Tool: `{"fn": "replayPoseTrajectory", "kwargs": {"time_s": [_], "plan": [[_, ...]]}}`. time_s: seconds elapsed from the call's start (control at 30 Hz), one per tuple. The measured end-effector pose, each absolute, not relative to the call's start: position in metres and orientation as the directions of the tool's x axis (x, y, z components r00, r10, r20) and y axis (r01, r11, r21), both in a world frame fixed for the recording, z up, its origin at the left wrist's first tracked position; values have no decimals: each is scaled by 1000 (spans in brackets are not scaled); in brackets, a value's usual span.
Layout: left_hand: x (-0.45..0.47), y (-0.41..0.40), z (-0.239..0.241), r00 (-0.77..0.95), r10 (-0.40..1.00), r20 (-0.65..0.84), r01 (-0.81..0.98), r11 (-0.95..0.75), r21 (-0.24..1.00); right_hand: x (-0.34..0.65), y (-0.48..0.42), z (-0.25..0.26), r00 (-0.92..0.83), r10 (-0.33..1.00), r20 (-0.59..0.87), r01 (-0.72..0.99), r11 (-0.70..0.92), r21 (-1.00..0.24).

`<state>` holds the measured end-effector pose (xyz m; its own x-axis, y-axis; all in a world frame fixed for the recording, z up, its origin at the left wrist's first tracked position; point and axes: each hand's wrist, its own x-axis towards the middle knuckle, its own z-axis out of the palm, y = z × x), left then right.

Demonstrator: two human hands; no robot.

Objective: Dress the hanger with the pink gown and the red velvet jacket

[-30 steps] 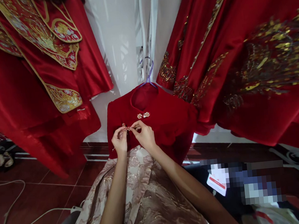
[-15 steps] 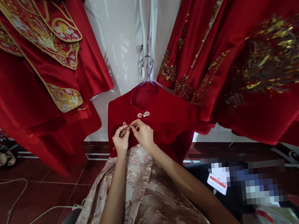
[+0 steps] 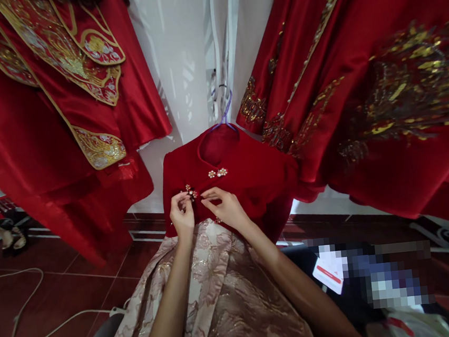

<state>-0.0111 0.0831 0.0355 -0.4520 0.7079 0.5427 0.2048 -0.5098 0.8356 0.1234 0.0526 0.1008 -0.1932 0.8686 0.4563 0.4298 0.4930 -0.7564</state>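
A red top (image 3: 243,161) hangs before me on a purple hanger (image 3: 225,110). Pearl-like flower ornaments (image 3: 217,173) sit just below its neckline. Lower on the left side, my left hand (image 3: 182,215) pinches a beaded flower ornament (image 3: 191,193) at the cloth. My right hand (image 3: 227,206) is just to the right, over the red fabric, with thumb and forefinger drawn near each other. Anything fine between those fingertips is too small to make out. A pale pink patterned cloth (image 3: 214,275) lies below my hands and under my forearms.
Red embroidered garments (image 3: 99,106) hang on the left, and sequined red garments (image 3: 360,97) on the right. Behind are a white wall (image 3: 174,62) and white metal bars (image 3: 230,25). A pale cable (image 3: 27,309) and shoes (image 3: 12,239) lie on the tiled floor. A lit phone (image 3: 330,272) rests at lower right.
My right hand has moved a little to the right, away from my left hand; their fingertips were together before. More of the beaded ornament at my left fingers now shows.
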Motion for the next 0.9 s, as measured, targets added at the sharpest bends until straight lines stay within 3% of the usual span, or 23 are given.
{"fn": "replayPoseTrajectory", "kwargs": {"time_s": [0.17, 0.33, 0.47, 0.7, 0.9], "plan": [[10, 70, 20, -409, 694, 592, 476, -391, 787, 161, 25, 87, -252, 911, 327, 478, 411, -776], [19, 61, 12, -318, 714, 623, 647, -317, 693, 175, 31, 63, -190, 946, 263, 653, 322, -686], [16, 58, 10, -310, 768, 560, 710, -204, 674, 170, 36, 55, -204, 944, 260, 700, 327, -635], [13, 56, 8, -368, 749, 552, 817, -22, 576, 166, 28, 62, -202, 939, 279, 652, 341, -677], [13, 56, 3, -385, 726, 570, 784, -69, 617, 166, 21, 71, -225, 943, 244, 622, 332, -710]]}}
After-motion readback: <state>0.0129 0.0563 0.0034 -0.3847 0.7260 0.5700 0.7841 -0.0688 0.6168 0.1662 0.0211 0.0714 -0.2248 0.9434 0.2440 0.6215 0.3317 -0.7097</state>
